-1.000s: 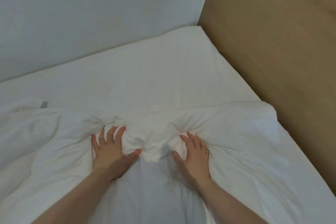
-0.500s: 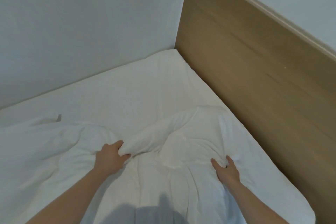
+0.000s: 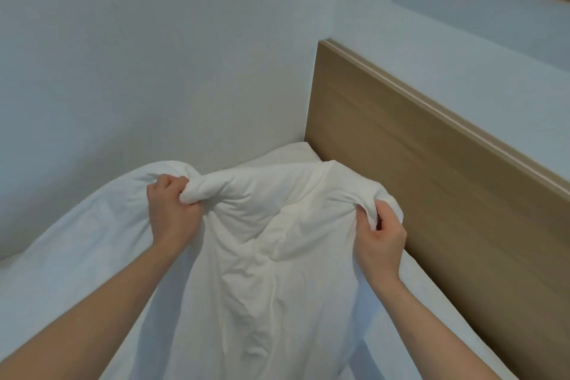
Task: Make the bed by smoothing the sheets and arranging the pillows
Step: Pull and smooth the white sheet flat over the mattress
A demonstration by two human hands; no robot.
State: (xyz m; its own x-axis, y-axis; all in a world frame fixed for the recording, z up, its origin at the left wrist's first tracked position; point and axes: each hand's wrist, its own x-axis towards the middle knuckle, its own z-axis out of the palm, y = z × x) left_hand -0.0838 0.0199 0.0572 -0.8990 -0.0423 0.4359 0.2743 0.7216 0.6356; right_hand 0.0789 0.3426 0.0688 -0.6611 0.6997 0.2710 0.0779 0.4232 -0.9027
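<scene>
1. Since a second earlier, both of my hands had gone from pressing into the bunched duvet point(image 3: 277, 256) low on the bed to lifting its top edge, and my view had risen so that more of the wooden headboard point(image 3: 431, 194) showed.
2. My left hand point(image 3: 171, 210) was closed in a fist round a thick roll of the duvet's edge, with the fabric bulging out just past my knuckles.
3. My right hand point(image 3: 382, 237) pinched a fold of the same edge between thumb and curled fingers, close beside the headboard.
4. Between my two hands the duvet sagged in loose creases and hung down toward me; beyond my fingers its far corner lay near the corner where the wall point(image 3: 154, 55) met the headboard.
5. Past that corner, a strip of the white sheet point(image 3: 293, 153) showed, fairly flat as far as I could tell.
6. I judged the task to be at an early to middle stage: the cover was gripped and raised but not yet spread or smoothed.
7. No pillow was in view, so arranging the pillows seemed to be left entirely.
</scene>
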